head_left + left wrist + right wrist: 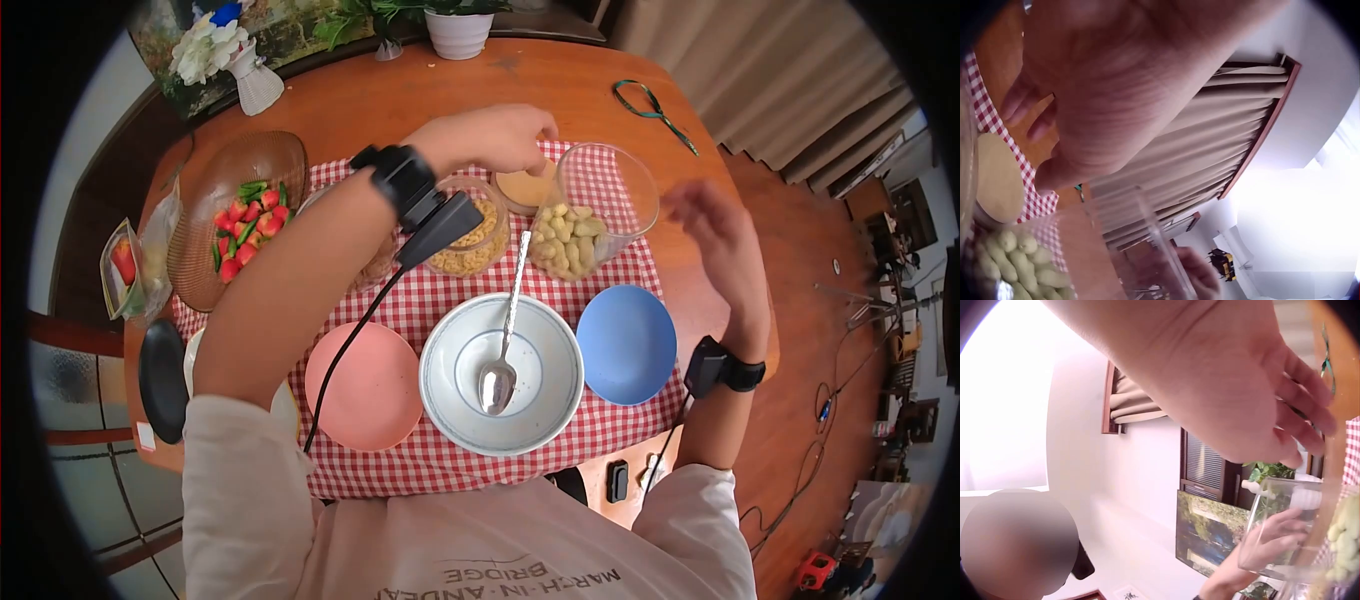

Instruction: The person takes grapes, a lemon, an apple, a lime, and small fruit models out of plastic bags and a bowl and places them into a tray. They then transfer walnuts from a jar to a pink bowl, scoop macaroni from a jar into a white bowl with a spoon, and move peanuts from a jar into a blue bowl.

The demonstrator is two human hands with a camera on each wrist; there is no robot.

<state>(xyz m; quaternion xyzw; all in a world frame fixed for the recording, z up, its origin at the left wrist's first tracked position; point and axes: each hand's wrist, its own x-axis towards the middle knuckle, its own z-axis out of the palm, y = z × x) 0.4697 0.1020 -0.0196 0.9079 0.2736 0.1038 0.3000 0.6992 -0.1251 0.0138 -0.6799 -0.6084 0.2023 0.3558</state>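
Note:
A clear jar (pixel 612 190) with unshelled peanuts (pixel 566 240) in its lower part stands on the checked cloth. Past it my left hand (pixel 495 138) reaches across, above a round wooden lid (pixel 524 186). In the left wrist view this hand (pixel 1110 94) has loosely bent fingers with nothing in them, and the lid (pixel 999 178) lies below, apart from the thumb. My right hand (pixel 718 240) hovers just right of the jar's rim. In the right wrist view its fingers (pixel 1304 403) spread loosely, empty, above the jar (pixel 1272 537).
A white bowl (pixel 450 385) holding a spoon (pixel 498 385) sits between a pink plate (pixel 365 385) and a blue plate (pixel 627 345). Behind are a jar of yellow pieces (pixel 465 262) and a brown basket (pixel 195 240) of red peppers. A green cord (pixel 655 110) lies at the back right.

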